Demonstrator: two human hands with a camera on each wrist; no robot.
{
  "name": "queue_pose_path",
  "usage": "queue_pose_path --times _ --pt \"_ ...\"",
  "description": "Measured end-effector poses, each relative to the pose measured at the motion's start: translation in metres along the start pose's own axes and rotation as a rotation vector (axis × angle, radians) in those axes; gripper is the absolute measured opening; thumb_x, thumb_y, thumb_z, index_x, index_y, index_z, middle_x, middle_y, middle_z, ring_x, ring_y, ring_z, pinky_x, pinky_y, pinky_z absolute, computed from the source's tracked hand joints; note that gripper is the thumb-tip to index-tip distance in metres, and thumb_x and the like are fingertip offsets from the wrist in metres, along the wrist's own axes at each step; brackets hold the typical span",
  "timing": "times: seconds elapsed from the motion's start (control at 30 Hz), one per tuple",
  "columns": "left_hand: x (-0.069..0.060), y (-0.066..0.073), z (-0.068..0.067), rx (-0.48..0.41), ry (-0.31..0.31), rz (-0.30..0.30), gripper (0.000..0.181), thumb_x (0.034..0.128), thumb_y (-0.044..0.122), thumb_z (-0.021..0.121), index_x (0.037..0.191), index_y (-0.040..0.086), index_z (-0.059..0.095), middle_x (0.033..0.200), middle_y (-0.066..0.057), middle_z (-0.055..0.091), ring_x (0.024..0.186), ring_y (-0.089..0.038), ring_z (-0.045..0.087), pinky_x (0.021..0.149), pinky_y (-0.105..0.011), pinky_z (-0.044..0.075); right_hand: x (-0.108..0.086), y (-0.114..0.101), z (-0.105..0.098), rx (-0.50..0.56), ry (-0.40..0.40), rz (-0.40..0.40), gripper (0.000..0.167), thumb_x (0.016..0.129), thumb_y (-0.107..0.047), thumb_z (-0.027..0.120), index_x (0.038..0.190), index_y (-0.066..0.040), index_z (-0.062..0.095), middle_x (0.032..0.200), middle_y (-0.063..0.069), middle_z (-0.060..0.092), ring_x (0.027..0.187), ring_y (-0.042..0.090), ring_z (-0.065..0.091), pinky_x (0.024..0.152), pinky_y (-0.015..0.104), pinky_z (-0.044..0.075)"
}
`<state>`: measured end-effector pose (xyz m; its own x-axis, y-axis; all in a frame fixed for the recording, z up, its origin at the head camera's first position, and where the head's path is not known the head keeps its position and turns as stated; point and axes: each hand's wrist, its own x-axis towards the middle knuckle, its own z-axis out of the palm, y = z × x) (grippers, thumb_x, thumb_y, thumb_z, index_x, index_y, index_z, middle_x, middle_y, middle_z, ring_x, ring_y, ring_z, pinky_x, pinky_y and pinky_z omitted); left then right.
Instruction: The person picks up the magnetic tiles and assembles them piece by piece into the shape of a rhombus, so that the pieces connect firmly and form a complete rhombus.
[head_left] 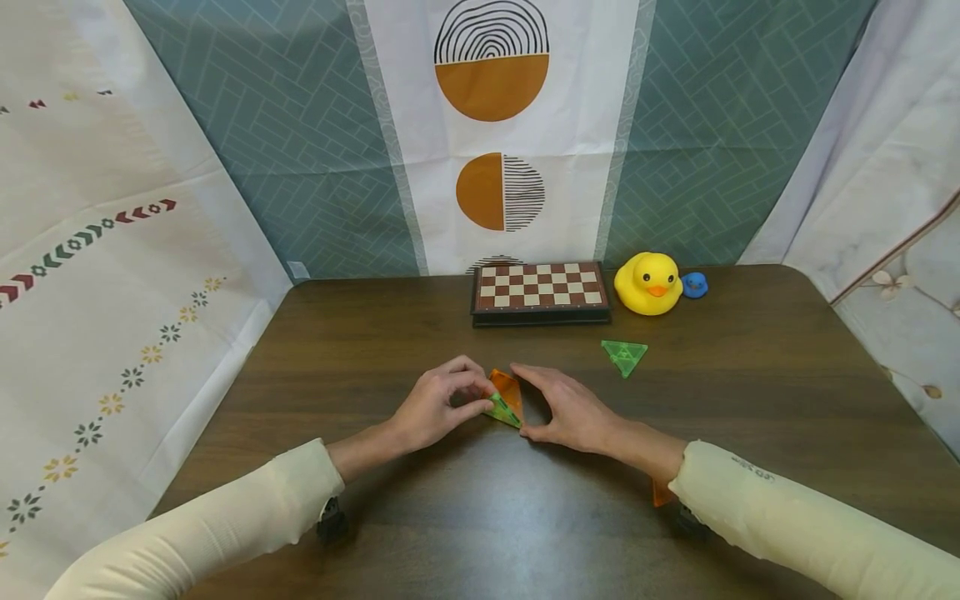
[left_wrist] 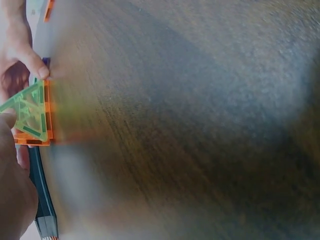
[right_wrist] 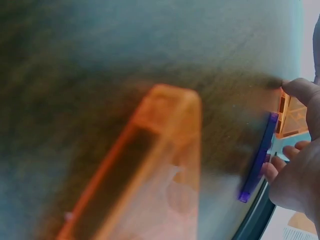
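Note:
My left hand (head_left: 438, 404) pinches a translucent green triangular tile (head_left: 505, 411) between thumb and fingers. The tile leans against an orange translucent tile (head_left: 507, 388), whose thick rim also shows in the left wrist view. From the other side, my right hand (head_left: 573, 408) holds the orange piece, its thumb at the near corner and its forefinger at the far end. A purple tile (right_wrist: 257, 157) appears edge-on by the right fingers in the right wrist view; whether they touch it I cannot tell. The hand mostly hides it in the head view.
Another green triangle (head_left: 625, 357) lies at the right. An orange piece (head_left: 662, 493) is partly under the right forearm. Along the back stand a chessboard box (head_left: 542, 293), a yellow duck (head_left: 648, 284) and a small blue duck (head_left: 695, 285).

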<state>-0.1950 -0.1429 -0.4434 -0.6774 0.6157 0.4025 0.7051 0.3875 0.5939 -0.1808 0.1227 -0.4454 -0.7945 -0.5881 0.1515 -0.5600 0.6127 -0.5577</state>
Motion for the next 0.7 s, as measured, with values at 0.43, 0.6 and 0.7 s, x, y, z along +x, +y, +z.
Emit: queue_pose_path --times 0.43,0.6,0.7 --pt "0.0028 -0.0004 0.0011 0.008 0.009 0.003 0.014 0.0928 0.011 0.085 0.105 0.014 0.078 0.129 -0.007 0.066 0.098 -0.022 0.07 0.077 -0.033 0.062 0.0023 -0.0009 0.0007 0.028 -0.05 0.034 0.089 0.085 -0.021 0.092 0.158 -0.002 0.045 0.154 0.017 0.054 0.137 0.034 0.055 0.114 0.057 0.045" --pt "0.0042 -0.0005 0.002 -0.009 0.001 -0.005 0.01 0.0951 0.012 0.083 0.104 0.014 0.078 0.126 -0.008 0.069 0.102 -0.017 0.07 0.08 -0.032 0.062 0.0021 -0.0001 0.0017 0.032 -0.053 0.04 0.087 0.086 -0.022 0.092 0.157 -0.004 0.046 0.156 0.016 0.054 0.139 0.035 0.054 0.115 0.058 0.044" --pt "0.0046 0.0 0.0023 -0.018 0.001 -0.003 0.01 0.0952 0.011 0.082 0.104 0.013 0.078 0.125 -0.008 0.07 0.102 -0.016 0.07 0.08 -0.032 0.062 0.0019 0.0005 0.0017 0.036 -0.051 0.037 0.086 0.086 -0.022 0.092 0.157 -0.004 0.047 0.155 0.015 0.054 0.14 0.034 0.054 0.115 0.058 0.043"
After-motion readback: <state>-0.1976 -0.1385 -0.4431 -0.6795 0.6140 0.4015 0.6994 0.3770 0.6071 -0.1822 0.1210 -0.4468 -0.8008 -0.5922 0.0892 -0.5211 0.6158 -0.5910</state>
